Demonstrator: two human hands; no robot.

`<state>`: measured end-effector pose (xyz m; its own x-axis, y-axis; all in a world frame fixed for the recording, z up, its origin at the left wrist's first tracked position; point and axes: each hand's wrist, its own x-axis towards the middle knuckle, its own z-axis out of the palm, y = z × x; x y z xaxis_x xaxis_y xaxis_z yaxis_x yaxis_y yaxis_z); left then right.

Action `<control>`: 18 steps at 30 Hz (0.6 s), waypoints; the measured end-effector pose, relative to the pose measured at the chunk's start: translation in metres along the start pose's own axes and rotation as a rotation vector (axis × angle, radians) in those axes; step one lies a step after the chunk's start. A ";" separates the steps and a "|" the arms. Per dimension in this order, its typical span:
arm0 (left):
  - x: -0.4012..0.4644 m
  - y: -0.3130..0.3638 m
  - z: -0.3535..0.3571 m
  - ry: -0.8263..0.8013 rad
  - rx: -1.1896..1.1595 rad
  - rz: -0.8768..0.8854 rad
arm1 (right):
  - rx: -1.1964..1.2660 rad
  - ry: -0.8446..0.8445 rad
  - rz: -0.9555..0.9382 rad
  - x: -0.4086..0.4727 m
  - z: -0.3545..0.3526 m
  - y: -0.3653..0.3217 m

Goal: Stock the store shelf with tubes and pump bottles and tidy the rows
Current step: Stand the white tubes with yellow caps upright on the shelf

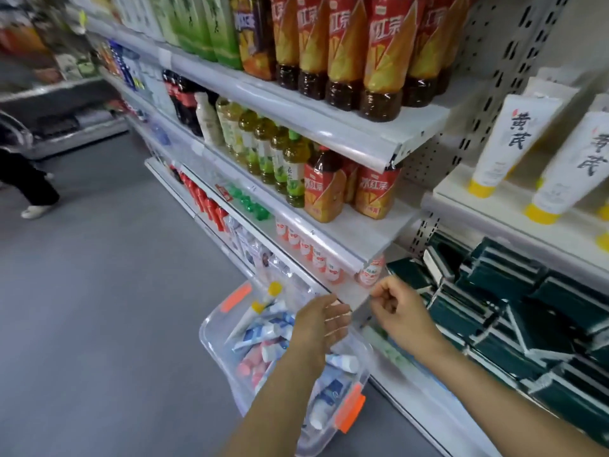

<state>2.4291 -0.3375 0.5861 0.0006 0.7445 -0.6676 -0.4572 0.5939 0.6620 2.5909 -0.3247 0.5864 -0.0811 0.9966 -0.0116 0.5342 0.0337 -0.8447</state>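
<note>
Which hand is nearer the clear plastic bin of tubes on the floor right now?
Left. The left hand hangs open right above the clear plastic bin, over its tubes. The right hand is off to the bin's right, by the shelf edge, fingers curled.

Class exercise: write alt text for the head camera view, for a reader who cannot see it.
Two bare hands, left hand open and right hand loosely curled, hover empty above a clear plastic bin of tubes on the floor. Beside them, store shelves hold rows of drink bottles; white tubes with yellow caps stand on a shelf to the right.
</note>
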 end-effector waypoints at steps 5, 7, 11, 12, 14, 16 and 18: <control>0.026 -0.001 -0.064 0.139 -0.150 -0.080 | -0.062 -0.227 0.089 0.031 0.058 0.004; 0.040 0.000 -0.084 0.203 -0.200 -0.086 | -0.083 -0.307 0.105 0.047 0.082 0.003; 0.080 0.004 -0.121 0.311 -0.330 -0.106 | -0.081 -0.421 0.151 0.082 0.139 0.007; 0.094 0.005 -0.130 0.337 -0.362 -0.113 | -0.063 -0.432 0.179 0.093 0.156 0.013; 0.121 0.008 -0.143 0.380 -0.442 -0.120 | 0.056 -0.435 0.297 0.115 0.186 0.018; 0.148 0.011 -0.153 0.439 -0.513 -0.153 | 0.190 -0.413 0.493 0.140 0.218 0.024; 0.177 0.007 -0.160 0.473 -0.592 -0.163 | 0.312 -0.369 0.712 0.160 0.248 0.033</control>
<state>2.2834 -0.2505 0.4180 -0.2106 0.3730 -0.9036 -0.8832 0.3236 0.3394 2.3874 -0.1831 0.4238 -0.1118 0.6829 -0.7219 0.3104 -0.6661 -0.6782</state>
